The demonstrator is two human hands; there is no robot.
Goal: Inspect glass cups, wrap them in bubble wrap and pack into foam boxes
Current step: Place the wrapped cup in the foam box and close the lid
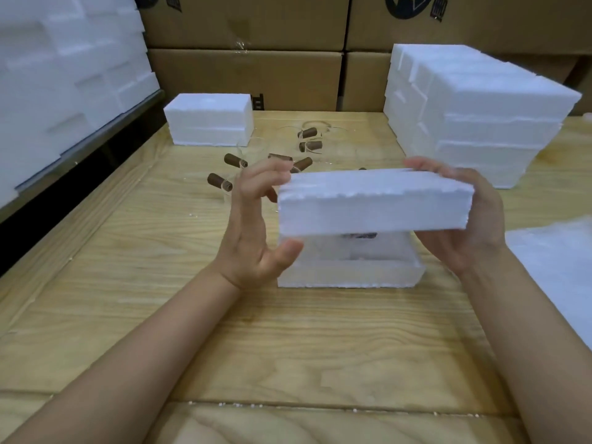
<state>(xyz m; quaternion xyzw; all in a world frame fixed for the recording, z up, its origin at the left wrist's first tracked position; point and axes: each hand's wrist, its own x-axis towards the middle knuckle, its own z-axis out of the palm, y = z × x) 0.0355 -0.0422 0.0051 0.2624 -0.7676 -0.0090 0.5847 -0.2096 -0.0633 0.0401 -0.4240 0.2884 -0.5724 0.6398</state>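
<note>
Right hand (474,219) is gripping the right end of the lid (374,206), fingers over the far edge and palm beneath. The lid is hanging slightly tilted just above the box (349,275), which is sitting on the bench (160,283). Left hand (253,225) is spread wide around the lid's left end, thumb below the near corner and fingers by the top corner; cannot tell whether it is touching the foam. A cup (358,237) is lying inside the box, mostly hidden by the lid; only a dark patch and hazy wrapping are showing through the gap. Judgement: this box is nearing closure, and more cups (307,145) are waiting unwrapped behind the left hand, with a sheet of wrap (557,261) at the right edge. Risks from here: with one hand carrying the lid, it may be going down skewed, catching a wall and crumbling the foam edge. If the cup is sitting proud of the rim, pressing the lid home could be loading the glass. Nothing is steadying the box, so it may be sliding under a push. The left fingers are hovering near the loose cups and could be knocking one.
</note>
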